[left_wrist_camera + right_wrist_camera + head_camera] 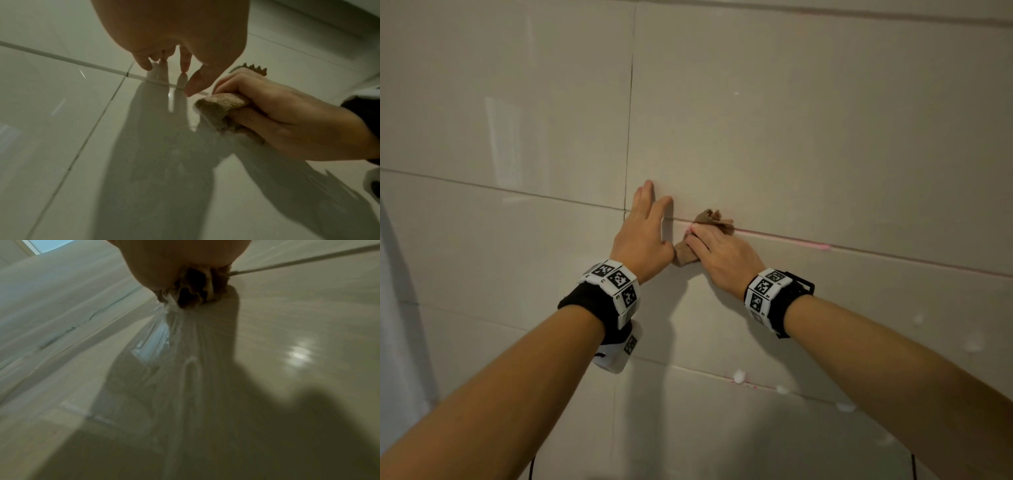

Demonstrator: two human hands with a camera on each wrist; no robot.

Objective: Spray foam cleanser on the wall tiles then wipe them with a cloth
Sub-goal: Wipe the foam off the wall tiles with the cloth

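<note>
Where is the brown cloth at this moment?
In the head view the cloth is bunched in the right hand, pressed to the wall tiles on a horizontal grout line, just right of the left hand.

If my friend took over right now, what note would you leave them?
Left hand: open, fingertips braced on the wall tiles, holding nothing.
Right hand: grips the bunched brown cloth and presses it on the horizontal grout line, right beside the left hand.
Done: foam is on the wall and wiping is under way; wet streaks show below the cloth in the right wrist view.
Left: white foam blobs sit lower down to the right, not yet wiped. The spray can is not in view.
</note>
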